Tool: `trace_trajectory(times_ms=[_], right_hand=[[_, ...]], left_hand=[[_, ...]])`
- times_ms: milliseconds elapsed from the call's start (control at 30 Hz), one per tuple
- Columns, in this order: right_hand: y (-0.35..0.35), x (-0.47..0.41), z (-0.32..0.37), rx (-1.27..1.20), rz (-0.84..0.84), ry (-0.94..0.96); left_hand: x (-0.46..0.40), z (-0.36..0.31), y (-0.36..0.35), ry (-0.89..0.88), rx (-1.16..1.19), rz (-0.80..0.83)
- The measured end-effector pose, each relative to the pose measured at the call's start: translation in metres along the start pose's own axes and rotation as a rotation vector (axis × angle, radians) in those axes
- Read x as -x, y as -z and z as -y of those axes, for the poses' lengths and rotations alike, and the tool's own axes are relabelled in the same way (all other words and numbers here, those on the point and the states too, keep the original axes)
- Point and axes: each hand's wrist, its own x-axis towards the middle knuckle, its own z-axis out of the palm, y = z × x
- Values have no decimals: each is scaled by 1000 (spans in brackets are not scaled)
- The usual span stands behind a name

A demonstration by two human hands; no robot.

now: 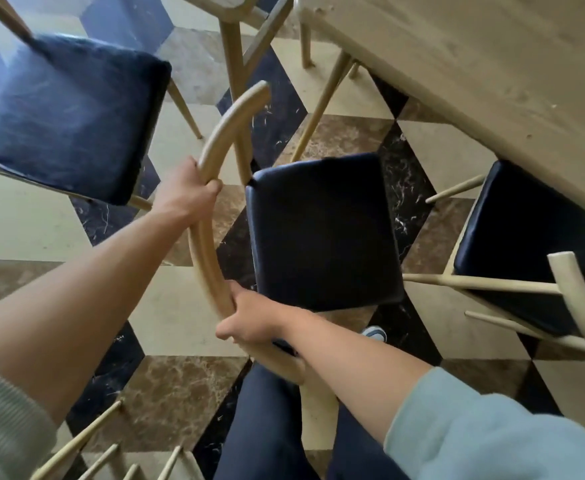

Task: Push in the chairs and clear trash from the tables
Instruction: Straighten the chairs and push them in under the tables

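Note:
A wooden chair with a dark blue seat [322, 233] stands in the middle of the view, its curved backrest rail [215, 150] toward me. My left hand [190, 188] grips the upper part of that rail. My right hand [249, 323] grips its lower part. The chair's seat faces a light wooden table [474, 74] at the upper right, with a gap of floor between them. A second chair [526, 251] at the right has its seat partly under the table edge.
Another blue-seated chair [72, 119] stands at the upper left beside a second table's leg [232, 53]. Chair legs [86, 441] show at the bottom left. The floor is patterned in black, brown and cream tiles. My legs and a shoe [376, 332] are below the chair.

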Motion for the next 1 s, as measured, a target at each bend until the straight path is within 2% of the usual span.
trace_trajectory(times_ms=[133,267,367,667,733,833,1000], right_hand=[[45,42,-31,194,-114,17],[104,91,-66,369,-277,32],[152,130,-94,525,-393,-7],[240,214,-169,581,-900,-137],[242,217,-168,539,-866,-105],[232,208,-148,574,-725,7],[218,186,-117,592,-826,29]], left_hand=[[19,-17,-12,171,164,-16],[38,-50,-37,136,182,-28],[46,-85,-62,147,240,30],[76,-174,-143,217,479,245],[76,-177,-150,276,572,265],[72,-169,-152,315,619,259],[58,-161,-140,232,648,220]])
